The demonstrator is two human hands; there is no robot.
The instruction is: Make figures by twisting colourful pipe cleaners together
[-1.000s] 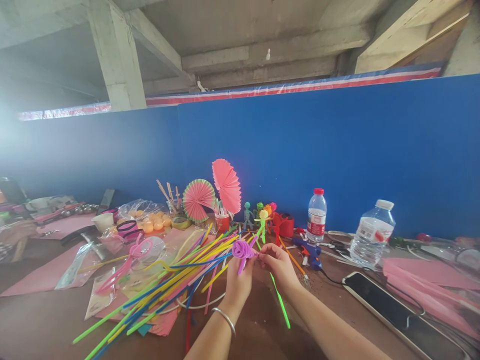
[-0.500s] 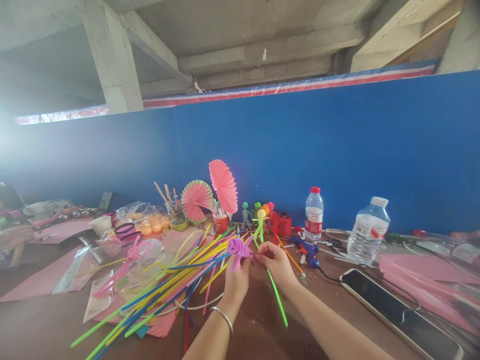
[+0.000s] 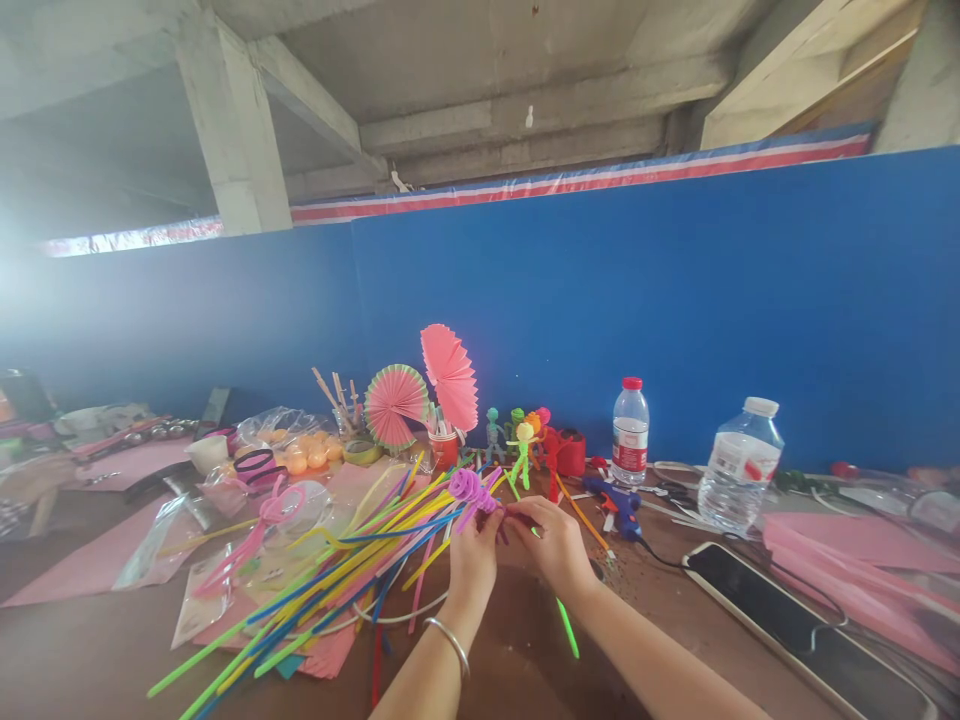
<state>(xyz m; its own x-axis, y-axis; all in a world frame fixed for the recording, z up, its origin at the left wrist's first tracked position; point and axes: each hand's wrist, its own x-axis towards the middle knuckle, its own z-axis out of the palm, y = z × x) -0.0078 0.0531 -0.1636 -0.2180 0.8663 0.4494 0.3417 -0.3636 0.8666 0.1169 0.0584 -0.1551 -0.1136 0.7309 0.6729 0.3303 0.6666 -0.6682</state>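
Note:
A purple pipe-cleaner figure (image 3: 471, 488) with a coiled round head is pinched in my left hand (image 3: 474, 555), above the brown table. My right hand (image 3: 551, 545) has its thumb and index finger closed on a purple end of the same figure, just right of my left fingertips. Under my right hand a green pipe cleaner (image 3: 568, 630) lies on the table, partly hidden. Left of my hands spreads a loose pile of pipe cleaners (image 3: 337, 575) in yellow, blue, green and pink. Behind my hands stand several small pipe-cleaner figures (image 3: 523, 450), among them yellow-green, teal and red ones.
Two water bottles (image 3: 630, 435) and a blue glue gun (image 3: 613, 500) stand or lie to the right, near a phone (image 3: 806, 635) with cables. Pink paper fans (image 3: 450, 375) rise at the back. A person's hand (image 3: 41, 480) shows at far left, blurred.
The purple figure has tilted, with its coiled head turned up and slightly left. My right hand has shifted slightly, covering more of the green pipe cleaner. The view has moved a little.

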